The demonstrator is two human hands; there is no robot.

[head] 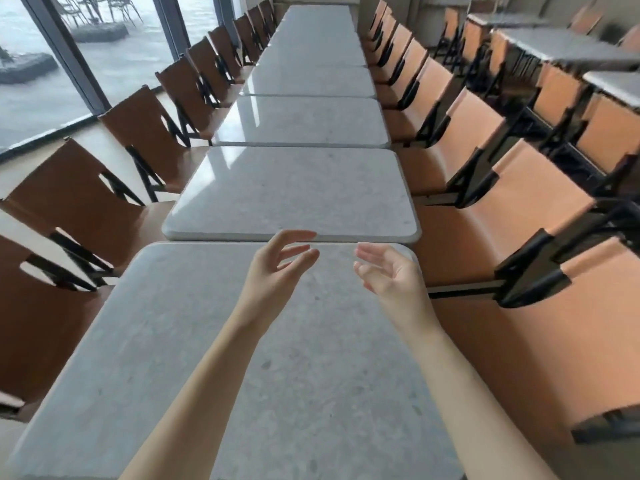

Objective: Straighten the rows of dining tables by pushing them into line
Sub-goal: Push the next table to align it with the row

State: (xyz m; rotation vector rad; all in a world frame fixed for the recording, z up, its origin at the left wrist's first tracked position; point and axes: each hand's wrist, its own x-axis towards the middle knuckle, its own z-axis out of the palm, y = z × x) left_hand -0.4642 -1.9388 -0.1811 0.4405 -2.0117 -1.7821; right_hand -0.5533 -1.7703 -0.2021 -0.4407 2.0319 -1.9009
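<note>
Hands hover above the nearest grey stone-look rectangular surface [173, 358]: my left hand [277, 268] and right hand [388, 275] both spread, holding nothing. The next grey rounded-corner surface [291, 192] sits offset rightward. I judge it heavy, rigid, slick; I'd push its near edge or corner.

2 bare forearms show, both uncovered along their whole visible length, with no sleeve edge in sight. The left hand [277, 268] and the right hand [388, 275] are bare too: no gloves, no rings, no watch or band on either wrist. The fingers are slender, the nails short and unpainted as far as the slight blur allows.
</note>
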